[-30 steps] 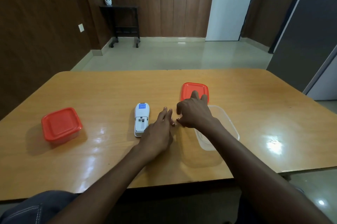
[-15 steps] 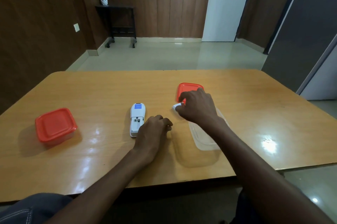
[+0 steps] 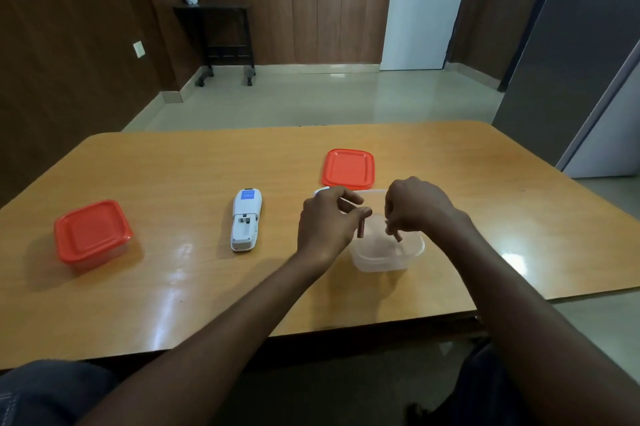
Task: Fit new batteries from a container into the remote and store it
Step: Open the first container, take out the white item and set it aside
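Observation:
A white remote [image 3: 245, 220] lies face down on the wooden table [image 3: 173, 287], its battery bay uncovered. To its right stands an open clear plastic container [image 3: 388, 252]. My left hand [image 3: 325, 224] pinches a reddish battery [image 3: 360, 229] upright at the container's left rim. My right hand [image 3: 415, 205] pinches a second reddish battery [image 3: 397, 236] over the inside of the container. A small white piece [image 3: 320, 190], perhaps the remote's battery cover, peeks out behind my left hand.
The container's red lid [image 3: 348, 168] lies flat just behind it. A second container with a red lid on [image 3: 91, 235] stands at the table's left. The table's front edge runs near my lap.
Both hands have left the tabletop by the remote and moved right to the clear container. Each now pinches a reddish battery over it.

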Demonstrator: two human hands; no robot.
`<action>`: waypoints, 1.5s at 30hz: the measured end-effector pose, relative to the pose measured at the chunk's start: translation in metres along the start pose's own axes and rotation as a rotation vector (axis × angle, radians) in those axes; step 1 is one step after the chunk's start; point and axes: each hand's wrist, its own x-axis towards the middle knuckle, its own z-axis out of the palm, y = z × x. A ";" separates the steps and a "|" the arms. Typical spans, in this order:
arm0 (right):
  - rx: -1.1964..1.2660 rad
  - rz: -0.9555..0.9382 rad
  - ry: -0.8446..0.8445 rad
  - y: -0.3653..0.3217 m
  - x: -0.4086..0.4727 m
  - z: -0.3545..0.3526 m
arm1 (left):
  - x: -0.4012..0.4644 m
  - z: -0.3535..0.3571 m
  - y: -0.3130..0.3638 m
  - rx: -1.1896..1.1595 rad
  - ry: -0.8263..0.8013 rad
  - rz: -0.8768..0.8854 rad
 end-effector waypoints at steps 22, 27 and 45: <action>0.713 0.123 0.038 0.011 0.085 0.030 | -0.039 -0.024 -0.031 -0.054 -0.286 -0.085; 0.660 0.246 -0.007 0.017 0.085 0.028 | -0.039 -0.028 -0.035 -0.045 -0.294 -0.066; 0.838 0.611 0.302 0.022 0.078 0.025 | -0.038 -0.026 -0.041 -0.071 -0.288 -0.066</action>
